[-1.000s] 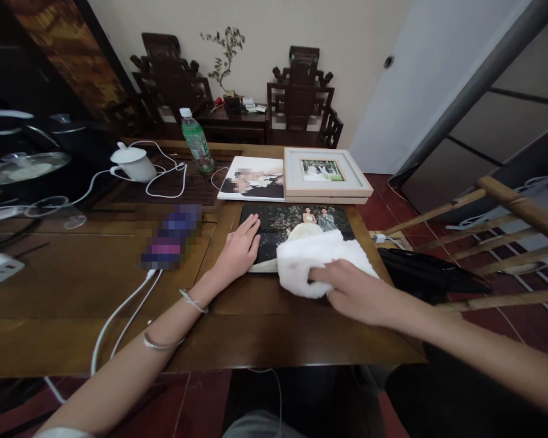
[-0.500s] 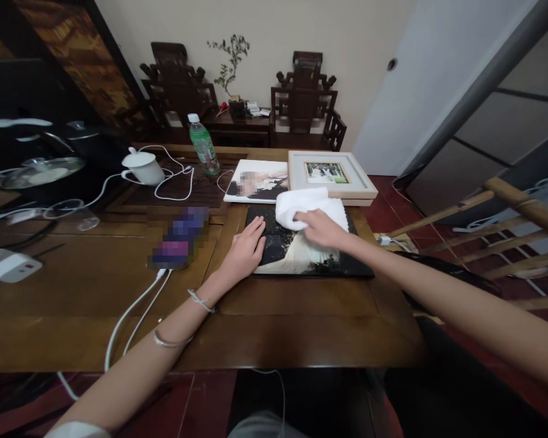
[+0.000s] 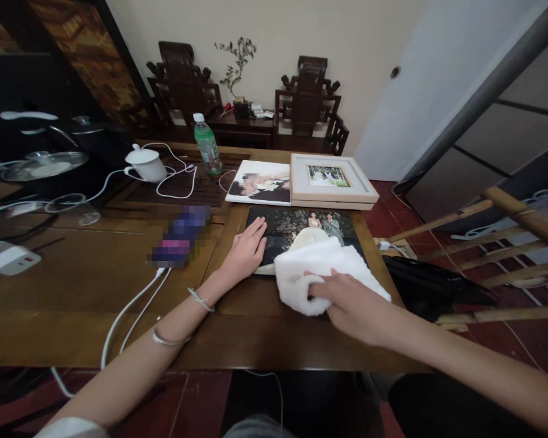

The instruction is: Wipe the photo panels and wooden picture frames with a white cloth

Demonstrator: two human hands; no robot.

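Note:
A dark wedding photo panel (image 3: 278, 228) lies flat on the wooden table (image 3: 256, 340). Across its near right part and over its front edge is spread a white cloth (image 3: 319, 264). My right hand (image 3: 354, 304) grips this cloth, its fingers closed into the folds. My left hand (image 3: 245, 250) rests flat with fingers stretched out on the panel's left edge. Just beyond the panel lie a white-edged photo print (image 3: 260, 182) and, to its right, a pale framed photo (image 3: 331, 176) on top of another frame.
To the left lies a blurred-out phone (image 3: 180, 236) with white cables. Behind it stand a lidded white cup (image 3: 145, 164) and a green-labelled bottle (image 3: 207, 146). Pots (image 3: 45, 167) sit at the far left. A wooden chair (image 3: 525, 222) stands at the right.
My right hand has drawn the cloth from the panel's far part toward me, over its near edge. The couple in the picture now shows. My left hand has stayed in place.

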